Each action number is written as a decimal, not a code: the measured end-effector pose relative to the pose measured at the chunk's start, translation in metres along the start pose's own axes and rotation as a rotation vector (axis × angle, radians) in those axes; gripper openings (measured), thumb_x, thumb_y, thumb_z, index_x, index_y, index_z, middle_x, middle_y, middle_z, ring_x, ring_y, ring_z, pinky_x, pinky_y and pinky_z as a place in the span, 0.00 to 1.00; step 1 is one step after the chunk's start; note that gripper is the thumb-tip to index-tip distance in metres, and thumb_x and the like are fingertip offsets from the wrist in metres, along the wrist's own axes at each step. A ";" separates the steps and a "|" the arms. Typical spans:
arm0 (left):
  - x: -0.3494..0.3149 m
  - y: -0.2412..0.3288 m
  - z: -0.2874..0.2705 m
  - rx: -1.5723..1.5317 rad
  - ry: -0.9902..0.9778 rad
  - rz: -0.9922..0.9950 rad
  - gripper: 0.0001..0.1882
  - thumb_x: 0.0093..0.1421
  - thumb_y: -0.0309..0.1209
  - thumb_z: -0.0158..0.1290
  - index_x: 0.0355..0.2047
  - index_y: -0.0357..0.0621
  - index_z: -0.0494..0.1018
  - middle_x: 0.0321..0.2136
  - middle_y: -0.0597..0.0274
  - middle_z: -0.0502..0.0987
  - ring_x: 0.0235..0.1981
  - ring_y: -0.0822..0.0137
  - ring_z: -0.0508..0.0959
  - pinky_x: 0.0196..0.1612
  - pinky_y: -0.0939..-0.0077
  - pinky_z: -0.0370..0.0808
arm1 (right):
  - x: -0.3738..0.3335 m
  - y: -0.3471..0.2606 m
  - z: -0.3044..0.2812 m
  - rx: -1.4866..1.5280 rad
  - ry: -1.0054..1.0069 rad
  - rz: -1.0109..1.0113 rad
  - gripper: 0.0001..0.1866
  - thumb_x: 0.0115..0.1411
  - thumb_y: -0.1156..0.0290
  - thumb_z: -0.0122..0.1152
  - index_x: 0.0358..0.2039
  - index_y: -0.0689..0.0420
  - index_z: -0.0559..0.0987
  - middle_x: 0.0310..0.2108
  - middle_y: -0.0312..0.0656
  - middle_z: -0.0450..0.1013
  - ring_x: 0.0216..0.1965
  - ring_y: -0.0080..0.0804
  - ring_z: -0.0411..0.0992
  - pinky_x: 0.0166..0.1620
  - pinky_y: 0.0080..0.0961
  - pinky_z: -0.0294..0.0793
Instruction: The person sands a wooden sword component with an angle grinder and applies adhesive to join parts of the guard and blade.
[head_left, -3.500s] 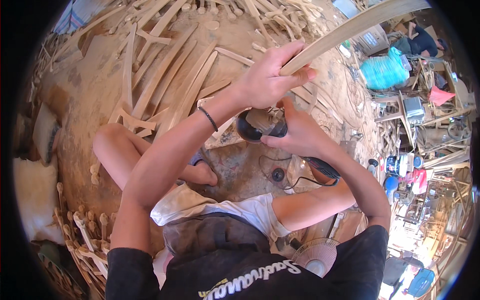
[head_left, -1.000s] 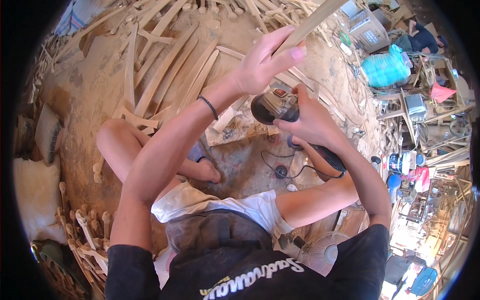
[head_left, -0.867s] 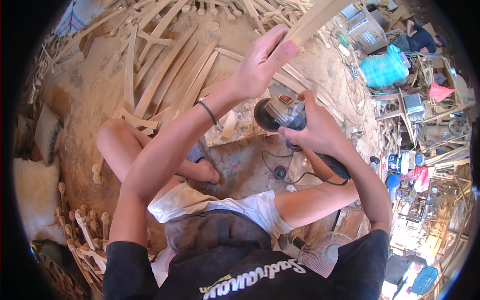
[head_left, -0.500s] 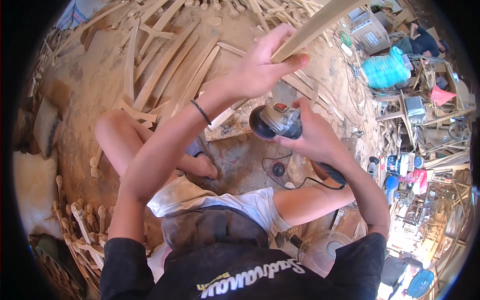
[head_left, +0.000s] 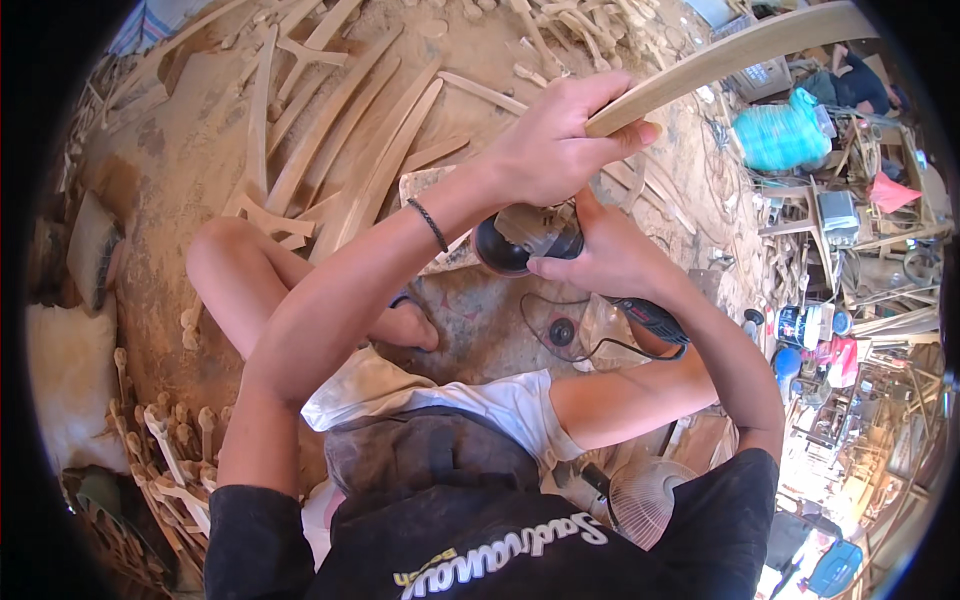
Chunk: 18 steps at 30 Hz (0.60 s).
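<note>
Sanding a curved wooden slat over the dusty floor

Left hand (head_left: 545, 150) grips the long curved slat (head_left: 730, 60) — swung a little flatter than half a second ago; right hand (head_left: 600, 255) stays clamped on the angle grinder (head_left: 525, 240), now tucked directly beneath it — another sanding pass looks underway.

The sawdust-covered floor (head_left: 190, 170) carries curved wooden slats (head_left: 340, 150) at the far left and carved wooden pieces (head_left: 170, 450) near left.
</note>
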<state>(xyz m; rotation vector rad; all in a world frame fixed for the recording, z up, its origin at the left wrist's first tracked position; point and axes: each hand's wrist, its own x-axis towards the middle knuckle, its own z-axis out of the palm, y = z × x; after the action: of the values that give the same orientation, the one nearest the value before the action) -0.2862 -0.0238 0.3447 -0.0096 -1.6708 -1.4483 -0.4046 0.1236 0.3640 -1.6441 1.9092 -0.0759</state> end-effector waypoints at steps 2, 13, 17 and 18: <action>0.000 -0.001 0.002 -0.036 0.001 -0.005 0.10 0.71 0.31 0.62 0.42 0.38 0.76 0.33 0.66 0.74 0.35 0.74 0.71 0.38 0.71 0.70 | 0.001 0.001 -0.001 -0.020 0.004 -0.009 0.50 0.55 0.46 0.78 0.65 0.68 0.64 0.44 0.70 0.80 0.47 0.70 0.82 0.52 0.54 0.81; 0.004 -0.001 -0.002 -0.003 -0.016 -0.038 0.11 0.71 0.33 0.62 0.42 0.37 0.76 0.31 0.68 0.74 0.34 0.74 0.71 0.39 0.70 0.70 | -0.001 -0.004 -0.020 -0.176 -0.001 0.164 0.50 0.56 0.46 0.76 0.65 0.68 0.64 0.39 0.64 0.83 0.43 0.66 0.83 0.49 0.54 0.82; 0.005 -0.002 0.000 0.035 0.003 -0.023 0.10 0.72 0.32 0.62 0.43 0.37 0.76 0.31 0.67 0.75 0.35 0.73 0.72 0.40 0.71 0.71 | -0.002 0.002 -0.012 -0.139 0.053 0.097 0.49 0.56 0.46 0.76 0.64 0.69 0.65 0.40 0.65 0.83 0.44 0.67 0.83 0.50 0.53 0.82; 0.005 -0.002 0.000 0.030 -0.010 -0.025 0.10 0.72 0.32 0.61 0.43 0.36 0.76 0.31 0.67 0.75 0.35 0.73 0.73 0.40 0.71 0.72 | -0.002 0.003 -0.010 -0.131 0.041 0.074 0.49 0.56 0.46 0.76 0.64 0.68 0.65 0.40 0.66 0.82 0.44 0.67 0.83 0.50 0.54 0.82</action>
<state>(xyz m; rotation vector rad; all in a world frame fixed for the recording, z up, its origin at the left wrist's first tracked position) -0.2902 -0.0266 0.3460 0.0210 -1.7060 -1.4441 -0.4117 0.1228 0.3716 -1.6659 2.0418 0.0465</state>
